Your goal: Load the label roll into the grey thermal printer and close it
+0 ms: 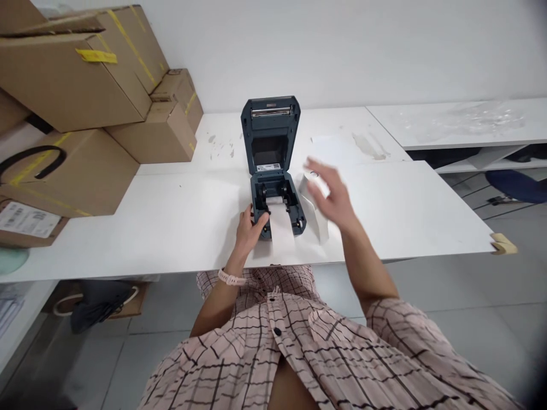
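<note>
A dark label printer stands on the white table with its lid raised. Out of its front hangs a strip of white label paper, lying over the front edge. My left hand grips the printer's front left side, thumb over the rim and fingers along the outer wall. To the right of the printer stands a white paper roll, its loose end trailing toward me. Over that roll hovers my right hand, blurred by motion, thumb and fingers apart and holding nothing; whether it touches the roll I cannot tell.
Cardboard boxes are stacked at the left of the table, with a black curved strap on one. A clear plastic sheet lies on the surface at the far right. Yellowish padding covers the table's right front corner.
</note>
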A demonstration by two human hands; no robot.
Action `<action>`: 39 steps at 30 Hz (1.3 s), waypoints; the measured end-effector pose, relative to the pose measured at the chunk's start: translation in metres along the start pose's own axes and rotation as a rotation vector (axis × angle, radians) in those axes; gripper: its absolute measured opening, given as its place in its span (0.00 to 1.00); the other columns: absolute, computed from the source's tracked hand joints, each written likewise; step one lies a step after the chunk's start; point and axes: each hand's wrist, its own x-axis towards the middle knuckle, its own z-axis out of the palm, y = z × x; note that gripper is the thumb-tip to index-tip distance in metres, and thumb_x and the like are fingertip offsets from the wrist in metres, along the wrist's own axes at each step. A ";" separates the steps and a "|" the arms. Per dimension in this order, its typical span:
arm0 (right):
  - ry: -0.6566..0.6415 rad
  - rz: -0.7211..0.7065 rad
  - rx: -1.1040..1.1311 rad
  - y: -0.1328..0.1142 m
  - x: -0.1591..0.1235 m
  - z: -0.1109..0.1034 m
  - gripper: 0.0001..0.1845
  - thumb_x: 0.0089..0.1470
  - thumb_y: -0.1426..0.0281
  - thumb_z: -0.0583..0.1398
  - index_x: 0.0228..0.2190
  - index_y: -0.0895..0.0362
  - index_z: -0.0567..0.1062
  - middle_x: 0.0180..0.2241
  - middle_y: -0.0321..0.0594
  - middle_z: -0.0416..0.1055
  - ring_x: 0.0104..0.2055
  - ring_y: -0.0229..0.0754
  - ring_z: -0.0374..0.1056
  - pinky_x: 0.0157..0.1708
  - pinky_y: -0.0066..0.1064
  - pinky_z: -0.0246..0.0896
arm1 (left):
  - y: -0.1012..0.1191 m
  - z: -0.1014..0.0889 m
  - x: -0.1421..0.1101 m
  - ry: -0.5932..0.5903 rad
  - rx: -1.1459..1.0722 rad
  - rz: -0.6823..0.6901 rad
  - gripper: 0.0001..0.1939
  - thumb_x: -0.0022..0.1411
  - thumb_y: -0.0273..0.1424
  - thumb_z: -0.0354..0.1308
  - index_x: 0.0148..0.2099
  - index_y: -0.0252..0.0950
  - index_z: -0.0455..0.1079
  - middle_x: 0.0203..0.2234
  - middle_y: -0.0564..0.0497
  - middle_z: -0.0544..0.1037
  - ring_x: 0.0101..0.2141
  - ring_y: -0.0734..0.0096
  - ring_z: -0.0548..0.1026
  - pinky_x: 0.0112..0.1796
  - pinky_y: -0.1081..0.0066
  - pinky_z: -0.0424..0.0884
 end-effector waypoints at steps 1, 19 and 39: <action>0.074 0.018 -0.015 0.013 0.027 -0.005 0.28 0.70 0.49 0.50 0.65 0.42 0.67 0.70 0.40 0.62 0.73 0.53 0.54 0.72 0.56 0.50 | -0.003 0.003 -0.011 -0.020 -0.041 0.024 0.39 0.66 0.56 0.54 0.71 0.42 0.59 0.63 0.38 0.71 0.61 0.51 0.72 0.53 0.61 0.72; 0.081 0.201 0.273 0.002 -0.015 0.039 0.28 0.67 0.43 0.49 0.58 0.41 0.73 0.65 0.35 0.68 0.70 0.50 0.60 0.72 0.49 0.52 | 0.003 -0.017 -0.042 0.105 -0.489 0.059 0.40 0.68 0.59 0.49 0.75 0.48 0.53 0.75 0.47 0.54 0.73 0.52 0.54 0.68 0.54 0.60; 0.138 0.694 0.714 0.011 -0.074 0.082 0.54 0.51 0.46 0.67 0.70 0.52 0.55 0.71 0.49 0.59 0.70 0.57 0.60 0.70 0.50 0.58 | 0.010 0.024 -0.018 0.047 -0.626 0.080 0.40 0.58 0.50 0.68 0.68 0.42 0.62 0.63 0.41 0.72 0.61 0.49 0.73 0.59 0.55 0.72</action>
